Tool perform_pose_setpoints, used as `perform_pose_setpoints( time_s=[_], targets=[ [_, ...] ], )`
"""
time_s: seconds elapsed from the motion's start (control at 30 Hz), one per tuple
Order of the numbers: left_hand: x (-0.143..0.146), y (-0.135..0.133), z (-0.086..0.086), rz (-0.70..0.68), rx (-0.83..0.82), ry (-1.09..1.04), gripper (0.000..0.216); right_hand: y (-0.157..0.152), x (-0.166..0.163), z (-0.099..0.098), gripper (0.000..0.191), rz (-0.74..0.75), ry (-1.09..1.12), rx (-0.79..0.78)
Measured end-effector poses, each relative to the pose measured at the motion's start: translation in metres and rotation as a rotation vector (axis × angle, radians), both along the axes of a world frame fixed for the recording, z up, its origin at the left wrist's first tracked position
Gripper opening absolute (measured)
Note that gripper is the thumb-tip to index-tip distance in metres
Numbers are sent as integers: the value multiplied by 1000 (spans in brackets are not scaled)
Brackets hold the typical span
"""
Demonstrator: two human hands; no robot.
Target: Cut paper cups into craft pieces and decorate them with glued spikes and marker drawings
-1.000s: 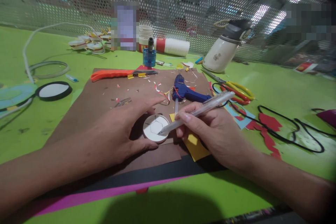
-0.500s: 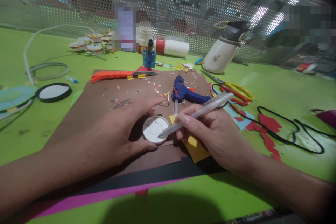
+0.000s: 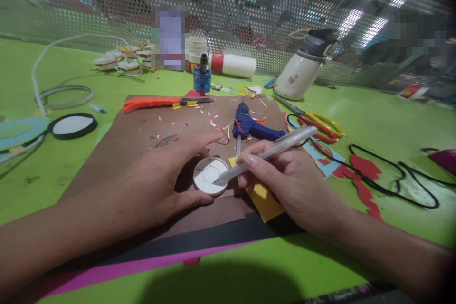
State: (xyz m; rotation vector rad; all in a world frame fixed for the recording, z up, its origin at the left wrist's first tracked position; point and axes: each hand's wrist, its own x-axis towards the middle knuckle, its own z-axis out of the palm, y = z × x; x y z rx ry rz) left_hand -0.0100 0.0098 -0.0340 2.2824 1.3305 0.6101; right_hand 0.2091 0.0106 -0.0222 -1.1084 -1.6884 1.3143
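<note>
A small white paper disc (image 3: 209, 175) with thin drawn lines lies on a brown sheet (image 3: 142, 137). My left hand (image 3: 162, 180) rests beside the disc, thumb and forefinger spread around its left side, holding it in place. In my right hand (image 3: 285, 178) I grip a clear pen (image 3: 265, 154) whose tip touches the disc's lower right part. A yellow paper scrap (image 3: 265, 202) lies under my right hand.
A blue glue gun (image 3: 251, 126), an orange-handled cutter (image 3: 153, 101) and yellow-red scissors (image 3: 320, 123) lie behind the hands. A white flask (image 3: 302, 69), paper cups (image 3: 233, 63), a blue sharpener (image 3: 203, 77), black cord (image 3: 392, 175) and red paper scraps (image 3: 363, 171) surround them. Mesh wall at the back.
Almost nothing has moved; the pen tip has shifted only slightly over the disc, and both hands stay in place.
</note>
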Motion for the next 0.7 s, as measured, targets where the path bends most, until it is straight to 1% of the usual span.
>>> perform_pose_setpoints(
  time_s=[0.2, 0.6, 0.7],
  targets=[
    [0, -1, 0, 4, 6, 20, 67, -1, 1, 0, 28, -13, -17, -24],
    [0, -1, 0, 14, 21, 22, 65, -1, 0, 0, 33, 6, -28, -17],
    [0, -1, 0, 7, 18, 18, 63, -2, 0, 0, 31, 1, -25, -17]
  ],
)
